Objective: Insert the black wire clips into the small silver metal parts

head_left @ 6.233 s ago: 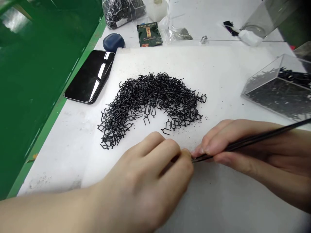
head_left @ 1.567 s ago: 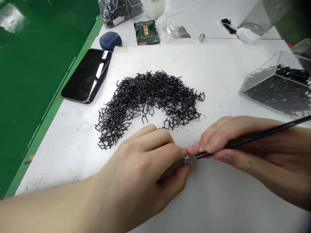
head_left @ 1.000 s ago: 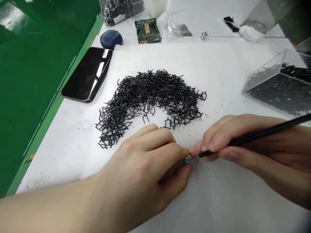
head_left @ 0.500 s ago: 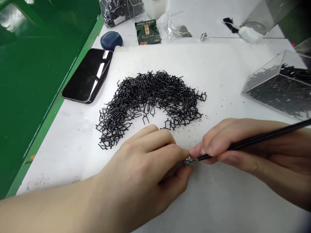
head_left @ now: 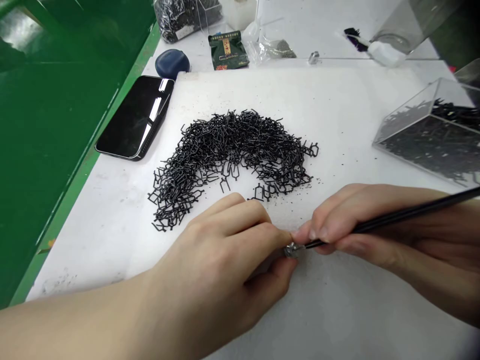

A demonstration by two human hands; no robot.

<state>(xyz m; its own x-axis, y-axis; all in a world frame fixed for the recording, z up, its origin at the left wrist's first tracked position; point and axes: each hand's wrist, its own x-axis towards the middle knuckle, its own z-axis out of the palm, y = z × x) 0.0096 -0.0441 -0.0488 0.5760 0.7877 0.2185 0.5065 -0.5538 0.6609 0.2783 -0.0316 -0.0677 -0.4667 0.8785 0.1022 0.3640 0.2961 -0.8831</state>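
Between the thumb and forefinger of my left hand is a small shiny metal piece, mostly covered by the fingers. My right hand is closed around a thin black tool with a slim shaft, perhaps tweezers. Its tip meets the metal piece, and the fingertips of both hands almost touch. Just beyond my left hand, a curved heap of small black forked pieces lies on the white work surface. A few single forked pieces lie at the heap's inner edge.
A black phone and a dark blue rounded case lie at the left. Behind the heap are a green packet, a clear bag and a small metal part. A clear box of black pieces stands at the right.
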